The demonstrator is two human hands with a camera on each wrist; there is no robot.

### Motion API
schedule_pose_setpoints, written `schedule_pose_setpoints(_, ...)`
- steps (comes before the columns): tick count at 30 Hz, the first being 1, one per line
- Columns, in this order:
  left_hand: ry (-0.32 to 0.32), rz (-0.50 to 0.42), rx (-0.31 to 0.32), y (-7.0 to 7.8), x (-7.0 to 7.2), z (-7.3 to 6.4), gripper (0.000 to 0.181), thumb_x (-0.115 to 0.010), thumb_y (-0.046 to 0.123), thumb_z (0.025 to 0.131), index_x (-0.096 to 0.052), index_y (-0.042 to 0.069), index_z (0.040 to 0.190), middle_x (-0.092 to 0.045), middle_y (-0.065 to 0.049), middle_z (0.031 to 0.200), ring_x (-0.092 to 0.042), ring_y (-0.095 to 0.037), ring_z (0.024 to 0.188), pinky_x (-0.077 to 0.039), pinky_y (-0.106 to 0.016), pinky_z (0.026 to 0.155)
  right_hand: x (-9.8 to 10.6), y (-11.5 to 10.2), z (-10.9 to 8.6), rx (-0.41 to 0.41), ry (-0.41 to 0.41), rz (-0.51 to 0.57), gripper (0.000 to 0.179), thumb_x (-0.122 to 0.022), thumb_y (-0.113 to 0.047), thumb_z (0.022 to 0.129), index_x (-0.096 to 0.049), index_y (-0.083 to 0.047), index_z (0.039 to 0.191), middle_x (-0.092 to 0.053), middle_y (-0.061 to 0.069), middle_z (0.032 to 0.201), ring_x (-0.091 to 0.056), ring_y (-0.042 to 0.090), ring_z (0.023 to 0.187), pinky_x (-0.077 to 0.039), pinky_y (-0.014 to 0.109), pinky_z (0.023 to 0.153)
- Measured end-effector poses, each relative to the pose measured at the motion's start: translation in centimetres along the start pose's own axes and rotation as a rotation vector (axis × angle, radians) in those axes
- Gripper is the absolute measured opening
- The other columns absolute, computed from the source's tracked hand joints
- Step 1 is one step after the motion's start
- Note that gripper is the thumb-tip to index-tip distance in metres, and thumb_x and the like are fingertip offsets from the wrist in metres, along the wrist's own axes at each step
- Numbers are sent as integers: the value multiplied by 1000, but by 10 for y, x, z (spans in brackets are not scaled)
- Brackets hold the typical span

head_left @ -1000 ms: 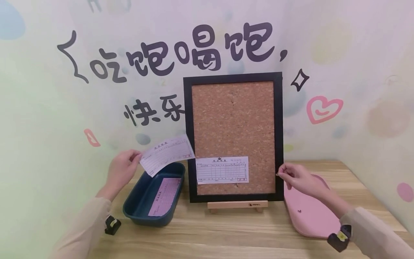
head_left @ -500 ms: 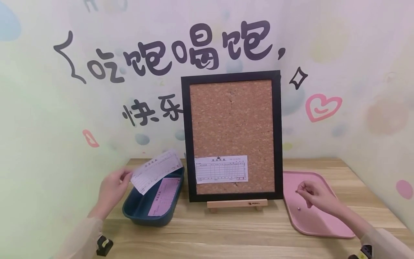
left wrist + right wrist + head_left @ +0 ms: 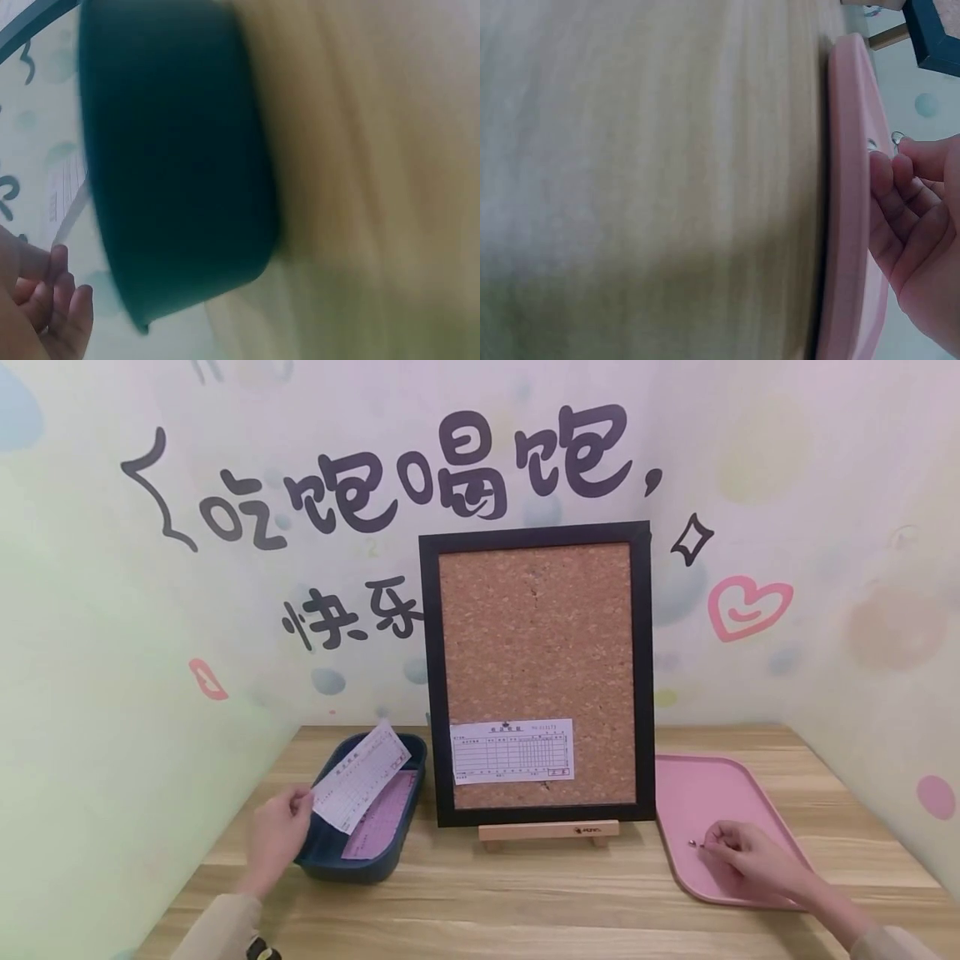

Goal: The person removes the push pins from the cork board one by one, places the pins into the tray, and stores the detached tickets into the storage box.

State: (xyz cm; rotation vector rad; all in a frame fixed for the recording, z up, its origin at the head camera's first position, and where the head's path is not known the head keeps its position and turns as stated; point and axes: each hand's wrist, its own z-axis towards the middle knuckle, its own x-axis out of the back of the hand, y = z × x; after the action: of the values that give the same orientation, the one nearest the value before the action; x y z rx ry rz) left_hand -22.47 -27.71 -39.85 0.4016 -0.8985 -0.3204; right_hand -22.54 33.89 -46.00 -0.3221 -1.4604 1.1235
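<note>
My left hand (image 3: 281,831) pinches a white printed receipt slip (image 3: 362,777) by its left end and holds it tilted above the dark blue bin (image 3: 360,870). Inside that bin lies a pink receipt slip (image 3: 378,822), partly covered by the white one. Over the pink tray (image 3: 738,777), my right hand (image 3: 757,860) pinches a small silver thumbtack (image 3: 898,138) between thumb and fingertips. A second thumbtack (image 3: 692,843) rests on the tray beside the fingertips. Another white receipt slip (image 3: 512,752) is on the lower part of the corkboard (image 3: 536,643), with a dark tack at its top edge.
The black-framed corkboard stands upright on a small wooden easel (image 3: 547,832) between bin and tray. All stand on a wood-grain table (image 3: 525,902). Behind the table rises a wall (image 3: 750,485) with large dark lettering.
My right hand has moved from the board's right edge down over the pink tray. My left hand has lowered the white receipt slip toward the bin.
</note>
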Motion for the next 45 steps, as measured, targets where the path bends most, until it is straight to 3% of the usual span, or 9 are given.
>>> schedule_pose_setpoints(3,1,-5,61,2,-4,-6,14,-58,6,83,-66,-5,82,-64,-16,68,-57,-29,59,-40,-35,51,-2,2,-2,14,-20,38,11,-47,0,91,-52,5,84,-46,-9,63,-41,-4,52,-36,23,40)
schedule_pose_setpoints(9,-100,17,134,10,-12,-13,17,-55,7,81,-65,-6,80,-65,-17,72,-58,-28,61,-41,-36,51,-3,3,-3,-9,-112,145,13,-47,-2,92,-53,7,86,-46,4,53,-44,-3,47,-40,25,37)
schedule_pose_setpoints(12,-137,28,150,14,-16,-16,17,-55,9,81,-66,-4,79,-65,-16,73,-59,-27,62,-43,-37,52,-3,3,-1,9,-141,127,11,-49,-2,91,-53,6,85,-46,10,51,-44,-3,46,-41,25,37)
schedule_pose_setpoints(14,-153,26,156,17,-19,-18,17,-56,10,81,-67,-3,79,-66,-14,73,-60,-27,63,-43,-37,52,-3,4,-1,6,-149,108,10,-50,-2,91,-54,5,84,-47,6,50,-44,-3,46,-40,24,37)
schedule_pose_setpoints(18,-167,38,143,19,-24,-22,17,-57,13,81,-67,-1,80,-68,-13,74,-62,-29,66,-44,-39,53,-3,5,0,-16,-159,77,11,-50,-4,91,-53,3,84,-48,-6,53,-43,-3,45,-39,22,36)
schedule_pose_setpoints(23,-198,54,114,18,-26,-23,16,-60,14,80,-68,1,81,-69,-11,75,-64,-30,69,-45,-40,55,-2,5,2,-43,-153,42,12,-50,-6,91,-53,3,83,-47,-11,55,-42,-3,43,-37,19,35)
schedule_pose_setpoints(35,-480,42,59,13,-23,-16,15,-68,18,75,-68,3,77,-67,-3,67,-60,-16,60,-44,-34,54,-4,8,5,-74,-147,64,15,-49,-9,92,-52,3,83,-45,-12,55,-40,-3,43,-36,19,34)
schedule_pose_setpoints(45,-605,117,58,9,-20,-8,24,-72,27,73,-69,4,76,-64,-4,69,-52,-15,59,-42,-32,54,-4,3,3,-77,-150,107,15,-48,-7,93,-51,5,85,-44,-11,56,-40,-2,44,-35,18,35)
